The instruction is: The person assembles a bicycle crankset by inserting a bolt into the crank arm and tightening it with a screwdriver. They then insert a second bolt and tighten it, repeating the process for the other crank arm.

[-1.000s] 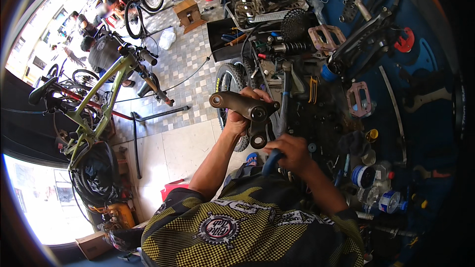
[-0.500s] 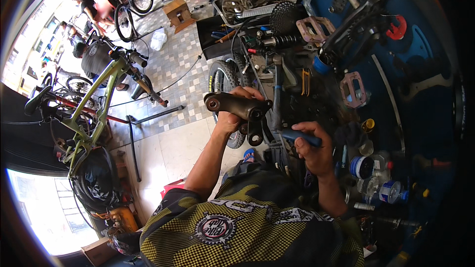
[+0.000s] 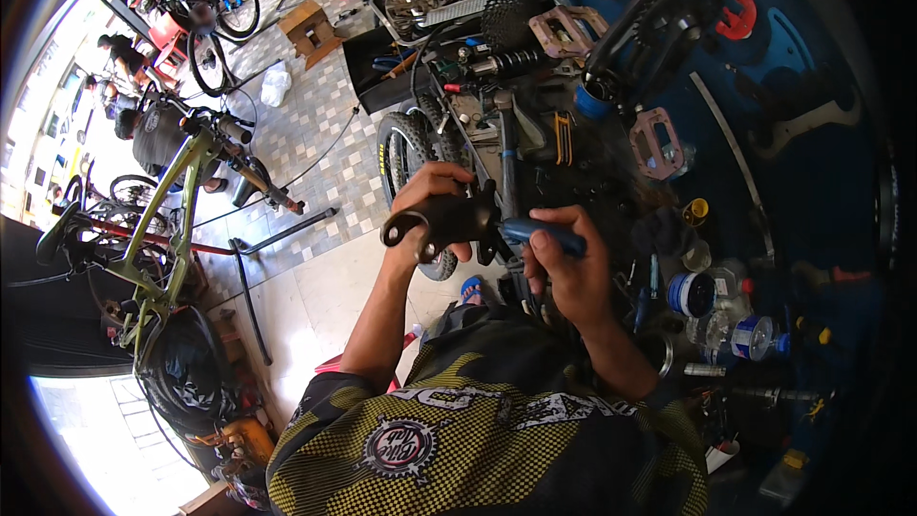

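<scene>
My left hand (image 3: 430,189) is closed round a dark metal bicycle suspension linkage (image 3: 449,222), with bored eyelets at its ends. In my right hand (image 3: 565,263) is a blue-handled tool (image 3: 543,234), pinched between thumb and fingers. The front end of that tool meets the right side of the linkage; its tip is hidden there, so its kind does not show. Just beyond the hands, on the cluttered bench, lies a hammer (image 3: 507,153) with a dark shaft.
A blue bench mat (image 3: 735,158) carries a crankset (image 3: 659,14), pink pedals (image 3: 657,143), a cassette (image 3: 509,17) and plastic bottles (image 3: 755,339). A white basket (image 3: 458,10) of parts stands at the back. Left are a green bike frame (image 3: 177,220) on a stand and a crouching person (image 3: 158,139).
The linkage has been turned in my left hand, so its eyelets now face nearer me. My right hand has brought the blue-handled tool left and up against it. The view has shifted slightly.
</scene>
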Demonstrator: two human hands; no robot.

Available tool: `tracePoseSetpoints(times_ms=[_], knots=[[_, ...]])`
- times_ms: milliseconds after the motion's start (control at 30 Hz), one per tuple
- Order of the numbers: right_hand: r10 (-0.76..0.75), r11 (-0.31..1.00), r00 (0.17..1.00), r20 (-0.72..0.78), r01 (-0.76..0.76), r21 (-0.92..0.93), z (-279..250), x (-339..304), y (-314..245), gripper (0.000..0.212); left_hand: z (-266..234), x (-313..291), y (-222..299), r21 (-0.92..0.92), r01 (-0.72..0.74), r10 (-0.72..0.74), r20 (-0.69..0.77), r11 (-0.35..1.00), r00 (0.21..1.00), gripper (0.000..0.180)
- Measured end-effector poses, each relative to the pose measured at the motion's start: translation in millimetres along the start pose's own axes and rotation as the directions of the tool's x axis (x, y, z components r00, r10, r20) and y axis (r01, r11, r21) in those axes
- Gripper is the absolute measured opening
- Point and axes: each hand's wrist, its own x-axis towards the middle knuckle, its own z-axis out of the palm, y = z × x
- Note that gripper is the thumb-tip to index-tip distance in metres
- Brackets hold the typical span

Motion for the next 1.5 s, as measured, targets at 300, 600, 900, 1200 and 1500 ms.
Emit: tracePoseSetpoints(times_ms=[300, 600, 900, 1200, 1500], knots=[[0.304, 0.808, 0.951, 0.048, -0.284, 0.516, -25.6, 24.2, 44.1, 0.033, 17.1, 7.0, 35.4, 0.285, -0.055, 0.103, -0.158, 0.957, 0.982, 0.117], [0.311, 0.498, 0.891, 0.331, -0.450, 0.741, -61.1, 66.9, 122.4, 0.063, 51.4, 26.4, 107.3, 0.270, 0.237, -0.283, 0.148, 0.933, 0.948, 0.114], [-0.054, 0.194, 0.856, 0.514, -0.496, 0.846, -28.9, 60.4, 107.7, 0.073, 57.7, 29.3, 109.1, 0.147, 0.289, -0.313, 0.176, 0.946, 0.933, 0.121], [-0.100, 0.144, 0.820, 0.563, -0.548, 0.824, -29.9, 62.4, 112.2, 0.081, 57.8, 28.8, 110.3, 0.134, 0.275, -0.295, 0.167, 0.952, 0.941, 0.118], [0.540, 0.680, 0.837, -0.095, -0.367, 0.635, -52.9, 44.0, 89.0, 0.042, 28.2, 0.0, 18.6, 0.235, 0.177, -0.216, 0.154, 0.956, 0.964, 0.077]])
